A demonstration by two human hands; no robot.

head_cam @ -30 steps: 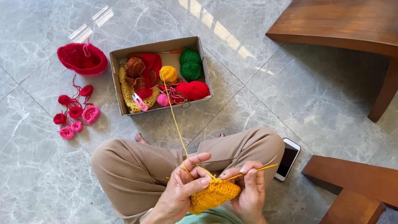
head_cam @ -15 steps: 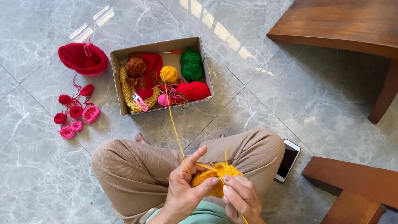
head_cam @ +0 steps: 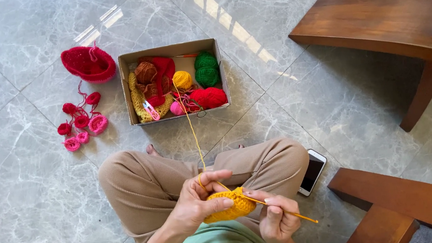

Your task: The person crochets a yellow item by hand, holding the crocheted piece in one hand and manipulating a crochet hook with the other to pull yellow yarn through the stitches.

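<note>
On the grey marble floor [head_cam: 36, 205], a person is sitting cross-legged, working over their lap. The left hand [head_cam: 194, 204] is pinching a yellow crochet piece [head_cam: 231, 207], its fingers closed around it, with the yellow strand [head_cam: 191, 126] looping over the index finger and running up to a yellow yarn ball [head_cam: 182, 79] in the cardboard box [head_cam: 129, 92]. The right hand [head_cam: 277, 217] is gripping a yellow crochet hook [head_cam: 286, 211], its tip meeting the piece. A phone [head_cam: 312, 171] is lying beside the right knee.

Both hands low over crossed legs — left hand [head_cam: 194, 204] curled, right hand [head_cam: 276, 218] pinched.
</note>
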